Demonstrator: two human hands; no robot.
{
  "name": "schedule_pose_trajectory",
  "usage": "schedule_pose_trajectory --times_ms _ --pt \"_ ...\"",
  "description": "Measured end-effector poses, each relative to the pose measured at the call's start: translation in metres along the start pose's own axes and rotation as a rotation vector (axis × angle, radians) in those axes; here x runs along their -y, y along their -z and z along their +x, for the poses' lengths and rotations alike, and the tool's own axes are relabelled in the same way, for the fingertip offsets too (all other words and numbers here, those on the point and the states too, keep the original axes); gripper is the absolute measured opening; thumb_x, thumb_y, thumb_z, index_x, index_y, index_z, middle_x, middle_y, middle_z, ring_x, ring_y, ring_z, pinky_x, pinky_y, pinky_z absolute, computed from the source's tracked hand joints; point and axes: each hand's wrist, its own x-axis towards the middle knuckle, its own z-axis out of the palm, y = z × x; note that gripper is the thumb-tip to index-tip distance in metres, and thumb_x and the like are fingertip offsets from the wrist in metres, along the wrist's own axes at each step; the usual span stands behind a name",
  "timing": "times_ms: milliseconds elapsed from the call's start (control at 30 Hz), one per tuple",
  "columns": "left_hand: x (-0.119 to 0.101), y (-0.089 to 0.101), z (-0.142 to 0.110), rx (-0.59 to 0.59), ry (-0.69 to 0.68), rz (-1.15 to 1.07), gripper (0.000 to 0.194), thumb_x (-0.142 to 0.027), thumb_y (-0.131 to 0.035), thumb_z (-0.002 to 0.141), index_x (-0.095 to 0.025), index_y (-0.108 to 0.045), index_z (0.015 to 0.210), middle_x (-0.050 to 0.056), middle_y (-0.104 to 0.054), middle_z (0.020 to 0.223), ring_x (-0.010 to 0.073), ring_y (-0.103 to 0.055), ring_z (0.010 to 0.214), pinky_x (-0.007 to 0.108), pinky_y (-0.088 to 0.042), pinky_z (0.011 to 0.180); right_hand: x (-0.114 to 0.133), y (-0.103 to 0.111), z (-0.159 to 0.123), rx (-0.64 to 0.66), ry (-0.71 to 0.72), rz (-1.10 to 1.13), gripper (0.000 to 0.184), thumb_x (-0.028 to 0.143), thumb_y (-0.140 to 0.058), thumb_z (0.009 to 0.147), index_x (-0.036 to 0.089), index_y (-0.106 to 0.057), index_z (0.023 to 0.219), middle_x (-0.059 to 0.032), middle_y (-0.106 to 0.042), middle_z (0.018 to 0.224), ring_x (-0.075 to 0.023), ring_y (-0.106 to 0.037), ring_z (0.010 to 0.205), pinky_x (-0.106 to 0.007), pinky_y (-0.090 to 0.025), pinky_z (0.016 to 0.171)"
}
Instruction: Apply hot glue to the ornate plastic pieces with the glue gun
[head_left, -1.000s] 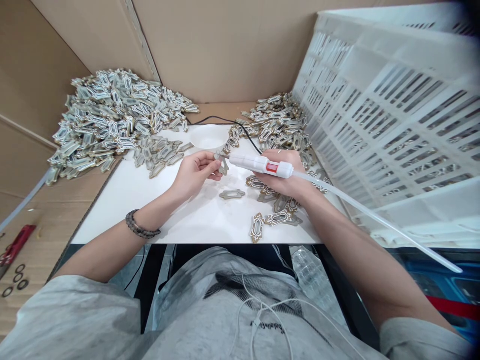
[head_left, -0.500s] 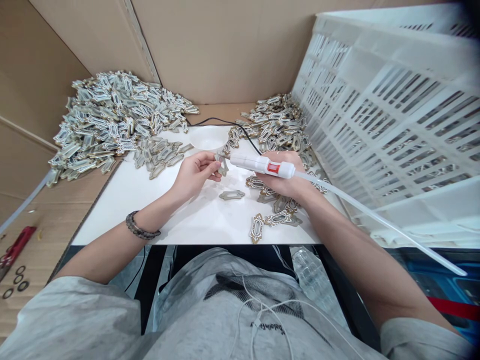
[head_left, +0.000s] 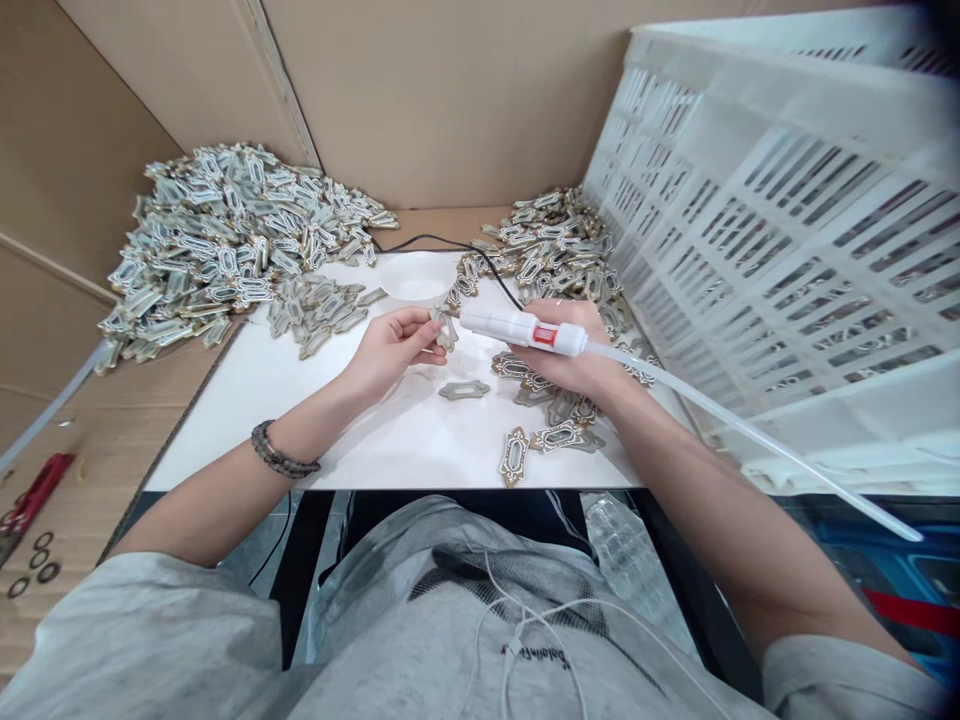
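My left hand [head_left: 390, 350] pinches a small ornate metal plate [head_left: 445, 330] above the white board [head_left: 300, 400]. My right hand [head_left: 574, 365] grips a white pen-shaped tool [head_left: 517, 327] with a red button. The tool's tip touches the held plate. A clear tube [head_left: 750, 435] runs from the tool's rear off to the right. One loose plate [head_left: 463, 389] lies on the board just under the hands.
A big heap of plates [head_left: 217, 245] lies at the back left, a smaller heap [head_left: 555, 250] at the back right. Several plates [head_left: 555, 425] sit beneath my right wrist. A white slotted crate [head_left: 787, 230] leans on the right. Cardboard walls surround. A black cable [head_left: 450, 245] crosses the back.
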Motion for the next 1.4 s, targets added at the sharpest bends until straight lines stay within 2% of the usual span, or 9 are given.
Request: schedule_pose_trajectory --times_ms 400,567,667,800,867,933,1100,1267,1400 --pt "-0.001 -0.001 -0.001 -0.01 0.082 0.003 0.034 -0.041 -0.083 0.075 -0.012 -0.065 0.082 0.001 -0.068 0.07 0.007 -0.063 0.056 0.017 -0.058 0.059 0.002 0.001 0.001 0.003 0.024 -0.013 0.029 0.028 -0.056 0.072 0.024 -0.031 0.058 0.0022 -0.04 0.061 -0.0121 -0.038 0.055 -0.031 -0.029 0.056" --pt "0.0 -0.004 -0.001 -0.003 0.134 -0.06 0.032 -0.037 -0.086 0.072 -0.011 -0.067 0.081 0.0 -0.067 0.066 0.0065 -0.063 0.054 0.016 -0.057 0.058 -0.001 -0.001 0.0 -0.039 0.042 0.009 0.027 0.03 -0.054 0.076 0.024 -0.033 0.061 0.0018 -0.042 0.062 -0.0124 -0.04 0.056 -0.031 -0.028 0.056" --pt "-0.001 -0.006 -0.003 0.001 0.168 0.0 0.031 -0.035 -0.085 0.073 -0.011 -0.068 0.081 0.001 -0.068 0.065 0.0078 -0.063 0.054 0.018 -0.057 0.058 -0.003 -0.001 0.0 -0.06 0.06 0.003 0.027 0.03 -0.054 0.078 0.024 -0.032 0.063 0.0012 -0.043 0.064 -0.0128 -0.041 0.058 -0.031 -0.028 0.056" --pt "-0.01 0.007 -0.001 -0.057 0.066 0.333 0.028 -0.036 -0.081 0.075 -0.012 -0.068 0.081 0.003 -0.068 0.062 0.0132 -0.064 0.054 0.023 -0.055 0.053 -0.004 0.0 0.001 -0.081 0.07 -0.011 0.028 0.031 -0.054 0.078 0.024 -0.032 0.062 0.0008 -0.043 0.064 -0.0132 -0.042 0.058 -0.031 -0.028 0.056" --pt "-0.016 0.023 0.004 -0.146 -0.051 0.581 0.026 -0.037 -0.078 0.075 -0.012 -0.07 0.079 0.004 -0.069 0.062 0.0148 -0.064 0.054 0.023 -0.052 0.052 -0.002 0.0 0.001 -0.082 0.063 -0.007 0.028 0.031 -0.054 0.078 0.024 -0.033 0.062 0.0009 -0.044 0.063 -0.0128 -0.041 0.057 -0.031 -0.027 0.056" --pt "-0.024 0.043 0.01 -0.221 -0.094 0.788 0.024 -0.037 -0.073 0.077 -0.013 -0.072 0.079 0.005 -0.07 0.064 0.0158 -0.065 0.055 0.024 -0.051 0.055 -0.001 0.001 0.0 -0.079 0.051 -0.004 0.027 0.032 -0.054 0.077 0.023 -0.034 0.062 0.0009 -0.045 0.063 -0.0124 -0.041 0.056 -0.031 -0.027 0.056" --pt "-0.041 0.082 0.021 -0.344 0.015 1.193 0.019 -0.034 -0.066 0.077 -0.016 -0.073 0.074 0.002 -0.067 0.058 0.0178 -0.062 0.056 0.027 -0.046 0.063 0.0 0.003 0.0 -0.082 0.042 -0.018 0.027 0.034 -0.053 0.077 0.023 -0.033 0.061 0.0004 -0.045 0.062 -0.0125 -0.04 0.056 -0.031 -0.026 0.055" --pt "-0.049 0.095 0.022 -0.334 0.131 1.367 0.02 -0.035 -0.064 0.078 -0.018 -0.07 0.069 0.003 -0.066 0.06 0.0225 -0.063 0.064 0.03 -0.042 0.066 0.0 0.003 0.001 -0.06 0.013 -0.043 0.025 0.033 -0.054 0.076 0.023 -0.037 0.061 -0.0005 -0.049 0.063 -0.0133 -0.043 0.057 -0.031 -0.026 0.055" --pt "-0.05 0.11 0.022 -0.398 0.099 1.55 0.02 -0.038 -0.068 0.073 -0.019 -0.067 0.066 0.005 -0.066 0.064 0.0255 -0.062 0.072 0.032 -0.04 0.067 0.001 0.003 0.001 -0.054 0.002 -0.05 0.025 0.034 -0.054 0.077 0.023 -0.038 0.062 -0.0012 -0.052 0.065 -0.0142 -0.045 0.059 -0.031 -0.026 0.056"
